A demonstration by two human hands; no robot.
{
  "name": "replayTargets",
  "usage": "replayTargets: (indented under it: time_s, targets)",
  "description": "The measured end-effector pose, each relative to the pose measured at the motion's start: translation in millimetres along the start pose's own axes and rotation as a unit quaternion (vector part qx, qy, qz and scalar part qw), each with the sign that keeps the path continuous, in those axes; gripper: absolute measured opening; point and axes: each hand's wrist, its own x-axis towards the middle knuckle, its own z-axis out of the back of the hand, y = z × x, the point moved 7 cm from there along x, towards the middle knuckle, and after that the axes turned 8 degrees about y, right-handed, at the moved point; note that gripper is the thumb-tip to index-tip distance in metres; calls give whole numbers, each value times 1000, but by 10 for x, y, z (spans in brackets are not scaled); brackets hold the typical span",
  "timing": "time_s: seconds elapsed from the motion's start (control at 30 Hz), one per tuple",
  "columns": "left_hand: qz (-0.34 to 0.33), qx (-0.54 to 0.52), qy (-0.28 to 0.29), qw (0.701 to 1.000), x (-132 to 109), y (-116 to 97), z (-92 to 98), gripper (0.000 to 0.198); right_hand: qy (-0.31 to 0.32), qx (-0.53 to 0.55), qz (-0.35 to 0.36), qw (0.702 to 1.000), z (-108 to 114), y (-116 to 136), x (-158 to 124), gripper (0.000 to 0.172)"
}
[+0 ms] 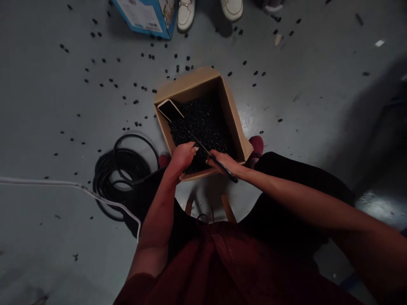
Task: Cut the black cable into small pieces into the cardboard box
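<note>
A cardboard box stands on the floor between my knees, filled with small black pieces. A smartphone rests on the pile against the box's left wall. My left hand is curled at the near edge of the pile, and its fingers hide whatever they may grip. My right hand grips a long thin black-handled tool, which slants across the box's near corner. I cannot tell whether the tool is scissors.
Black pieces lie scattered across the grey floor. A coil of black cable lies left of my knee, and a white cable runs beside it. Another person's white shoes and a blue carton stand beyond the box.
</note>
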Motion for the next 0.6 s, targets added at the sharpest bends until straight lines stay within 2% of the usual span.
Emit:
replayTargets:
  time_s: [0.2,0.37,0.5,0.6]
  targets:
    - [23,53,38,998,36,82,-140,22,33,-18,-48,998,-75,10,-19,17]
    - [29,105,52,993,50,134,-173,23,40,-13,-64,997,-94,-5,-1,17]
    - [5,84,41,996,67,146,-179,22,26,-9,-60,998,-75,5,-20,14]
    - [-5,0,21,1000,61,146,-153,21,37,61,-64,995,-97,-11,-46,14]
